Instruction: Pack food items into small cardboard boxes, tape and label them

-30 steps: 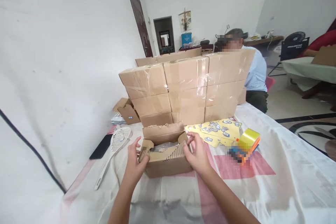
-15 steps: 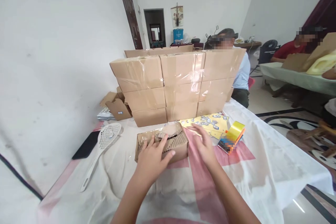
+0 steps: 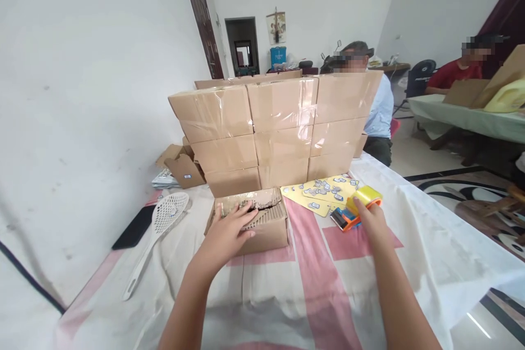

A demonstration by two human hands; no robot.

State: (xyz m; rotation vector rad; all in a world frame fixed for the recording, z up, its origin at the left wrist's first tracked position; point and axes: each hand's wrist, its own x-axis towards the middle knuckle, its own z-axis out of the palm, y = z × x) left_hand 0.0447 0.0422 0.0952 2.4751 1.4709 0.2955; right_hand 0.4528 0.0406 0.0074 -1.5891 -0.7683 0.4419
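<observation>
A small cardboard box (image 3: pixel 264 239) lies in front of me, with corrugated cardboard showing at its top. My left hand (image 3: pixel 230 229) rests flat on that top, fingers spread. To the right, my right hand (image 3: pixel 372 223) is closed round an orange and blue tape dispenser (image 3: pixel 351 220) with a wide yellow roll. Part of the dispenser is hidden by the hand. Yellow sheets with small printed pictures (image 3: pixel 318 205) lie between the box and the dispenser.
Taped cardboard boxes (image 3: pixel 283 147) stand stacked behind the small box. At left lie a white slotted skimmer (image 3: pixel 166 216), a black phone-like slab (image 3: pixel 133 229) and an open carton (image 3: pixel 185 170). Beyond the stack sits a person in light blue (image 3: pixel 379 112); another wears red (image 3: pixel 455 72).
My right hand has moved right from beside the box and taken hold of the tape dispenser, which has turned. My left hand stays on the box, which has shifted slightly left.
</observation>
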